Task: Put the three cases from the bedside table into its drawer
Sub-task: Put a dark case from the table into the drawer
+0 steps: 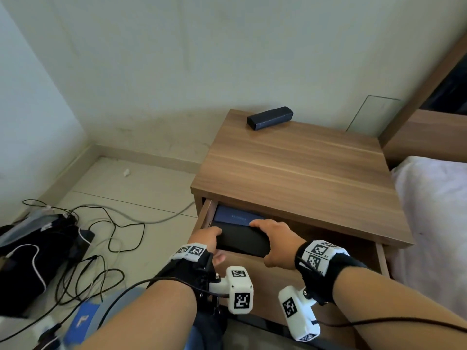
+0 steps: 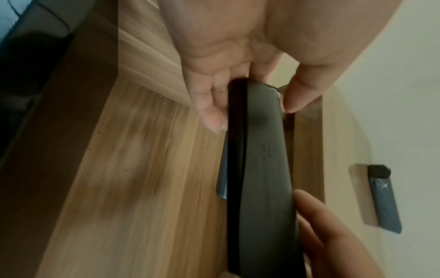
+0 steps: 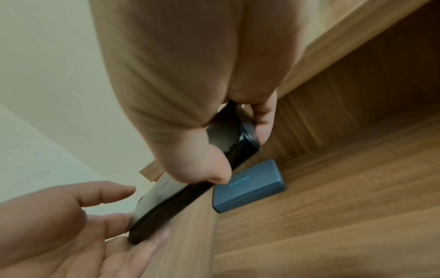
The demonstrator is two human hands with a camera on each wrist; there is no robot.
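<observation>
A black case [image 1: 242,241] hangs over the left part of the open drawer [image 1: 328,239], held at both ends. My left hand [image 1: 209,238] grips its left end, fingers on top and thumb underneath. My right hand [image 1: 273,238] pinches the right end between thumb and fingers. In the left wrist view the black case [image 2: 262,169] runs lengthwise away from the palm. A blue case [image 1: 235,217] lies flat on the drawer floor behind it, also seen as the blue case [image 3: 250,186] in the right wrist view. A third, dark case [image 1: 270,118] lies on the bedside table [image 1: 298,168] at its back edge.
A bed with white bedding [image 1: 434,223] stands close on the right. Tangled cables [image 1: 106,236] and a black bag [image 1: 32,256] lie on the floor to the left. The wall runs right behind the table.
</observation>
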